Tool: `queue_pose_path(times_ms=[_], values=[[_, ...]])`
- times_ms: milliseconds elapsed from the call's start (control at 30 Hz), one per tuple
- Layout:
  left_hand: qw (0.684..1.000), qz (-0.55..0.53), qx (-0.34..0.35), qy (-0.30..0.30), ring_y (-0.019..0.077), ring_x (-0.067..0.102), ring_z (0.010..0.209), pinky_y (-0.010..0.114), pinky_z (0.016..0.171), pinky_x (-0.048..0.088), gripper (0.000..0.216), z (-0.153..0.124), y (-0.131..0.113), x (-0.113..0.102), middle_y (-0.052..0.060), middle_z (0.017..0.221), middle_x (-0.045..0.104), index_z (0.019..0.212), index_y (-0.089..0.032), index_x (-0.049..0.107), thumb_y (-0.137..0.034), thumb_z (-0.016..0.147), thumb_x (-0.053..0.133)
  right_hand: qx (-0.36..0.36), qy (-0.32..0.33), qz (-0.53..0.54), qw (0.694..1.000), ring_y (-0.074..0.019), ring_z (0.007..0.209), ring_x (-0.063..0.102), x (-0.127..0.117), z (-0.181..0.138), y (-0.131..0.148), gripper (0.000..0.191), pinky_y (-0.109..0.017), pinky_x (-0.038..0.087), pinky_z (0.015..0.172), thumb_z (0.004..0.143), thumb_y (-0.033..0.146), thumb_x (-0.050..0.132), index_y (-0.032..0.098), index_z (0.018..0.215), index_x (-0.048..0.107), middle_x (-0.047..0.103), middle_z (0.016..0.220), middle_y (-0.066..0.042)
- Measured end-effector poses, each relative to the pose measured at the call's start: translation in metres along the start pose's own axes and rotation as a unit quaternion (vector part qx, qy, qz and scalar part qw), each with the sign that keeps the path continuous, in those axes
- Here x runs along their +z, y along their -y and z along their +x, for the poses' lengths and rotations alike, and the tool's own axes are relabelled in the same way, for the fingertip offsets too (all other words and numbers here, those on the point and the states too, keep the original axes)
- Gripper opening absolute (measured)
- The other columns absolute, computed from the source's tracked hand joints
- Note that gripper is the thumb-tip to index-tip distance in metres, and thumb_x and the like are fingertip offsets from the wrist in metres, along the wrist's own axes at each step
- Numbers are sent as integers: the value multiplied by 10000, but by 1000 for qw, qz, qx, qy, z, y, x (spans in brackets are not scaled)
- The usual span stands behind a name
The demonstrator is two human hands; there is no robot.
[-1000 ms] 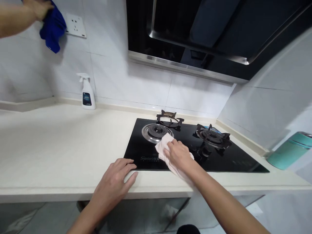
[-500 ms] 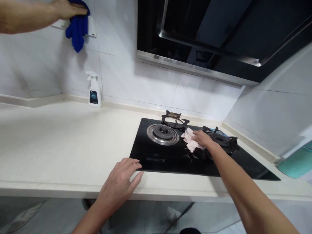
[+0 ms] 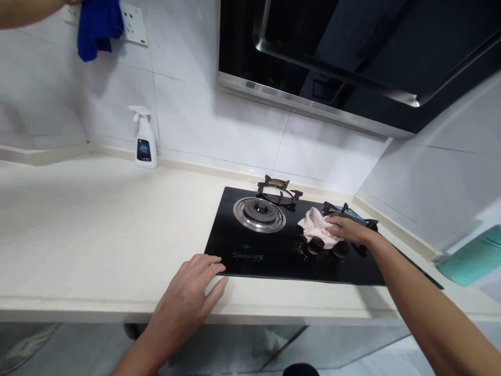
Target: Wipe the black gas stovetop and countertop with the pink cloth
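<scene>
Surface: black glass gas hob (image 3: 250,256) in cream bench (image 3: 97,224)
Pink cloth (image 3: 315,224): under right hand (image 3: 346,230), fingers together pressing on it
Left hand (image 3: 183,295): open, on bench front edge

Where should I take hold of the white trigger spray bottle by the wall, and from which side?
Wrap the fingers around the body of the spray bottle, below the neck, coming from the front over the countertop. It stands upright close to the tiled wall, so reaching behind looks tight, and the smooth body seems steadier than the trigger head.
</scene>
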State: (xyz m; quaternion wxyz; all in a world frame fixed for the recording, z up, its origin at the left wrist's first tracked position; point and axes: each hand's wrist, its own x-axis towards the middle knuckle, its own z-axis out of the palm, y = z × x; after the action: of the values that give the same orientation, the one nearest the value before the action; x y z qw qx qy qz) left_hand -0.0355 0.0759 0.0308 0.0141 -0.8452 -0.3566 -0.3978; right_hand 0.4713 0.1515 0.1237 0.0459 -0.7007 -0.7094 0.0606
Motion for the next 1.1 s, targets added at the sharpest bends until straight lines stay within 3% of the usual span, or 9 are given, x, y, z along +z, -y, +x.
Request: queue_pose_path(times_ms=[133,333,467,600,733,800,900,1000,1100], values=[[1000,8,5,0,272,630,1130,426,913,516,187,2,-1,0,94,1177,708,1109,-210,689,-274,1001,550,-14,44,7,999,-314,1182,593,2,-10,3,695,-376,494,1002,767,517,696,193,1368,564,615,1284,-120],[1000,18,17,-9,275,634,1119,437,912,523,184,2,-1,-2,99,1160,713,1101,-201,690,-277,1000,555,-34,88,-21,995,-223,1016,604,6,0,19,541,-285,507,883,658,360,758,224,1158,604,559,1137,-53],[1000,18,21,-11,271,633,1120,430,916,526,184,1,2,-1,88,1169,711,1120,-214,686,-283,996,569,-6,98,-49,994,-219,936,623,8,18,22,591,-282,518,796,587,321,821,250,1139,621,562,1102,-39],[1000,9,17,-9,268,632,1131,429,932,524,187,1,5,2,85,1183,704,1137,-216,676,-287,991,582,63,72,-81,992,-273,984,652,15,33,16,593,-337,520,829,694,392,816,238,1225,603,631,1127,-100],[1000,8,18,-8,264,639,1122,431,931,527,187,1,7,2,88,1177,708,1137,-210,673,-289,991,585,141,20,-118,983,-401,1174,607,21,38,14,643,-497,479,950,881,583,643,165,1355,519,613,1258,-235],[1000,8,14,-6,262,645,1115,431,930,530,182,2,5,2,85,1163,714,1121,-210,680,-292,993,579,157,22,-120,980,-426,1192,602,19,36,15,692,-516,481,951,897,627,608,145,1383,505,601,1295,-267],[1000,4,3,-11,256,651,1107,421,934,534,186,3,3,2,83,1146,724,1098,-213,693,-298,998,562,164,63,-92,980,-370,955,704,10,30,16,788,-447,558,777,853,613,662,169,1469,449,609,1317,-251],[1000,2,-2,-17,257,651,1102,419,931,537,191,2,2,1,91,1141,726,1092,-210,696,-302,1000,556,177,95,-58,978,-283,680,701,4,22,15,893,-403,556,577,836,582,662,184,1564,331,567,1381,-261],[1000,10,2,-9,264,643,1110,429,926,535,188,2,1,1,96,1154,718,1100,-209,692,-281,1001,551,181,95,-47,978,-280,649,690,5,18,11,916,-411,548,565,837,595,645,142,1565,324,570,1354,-294]])
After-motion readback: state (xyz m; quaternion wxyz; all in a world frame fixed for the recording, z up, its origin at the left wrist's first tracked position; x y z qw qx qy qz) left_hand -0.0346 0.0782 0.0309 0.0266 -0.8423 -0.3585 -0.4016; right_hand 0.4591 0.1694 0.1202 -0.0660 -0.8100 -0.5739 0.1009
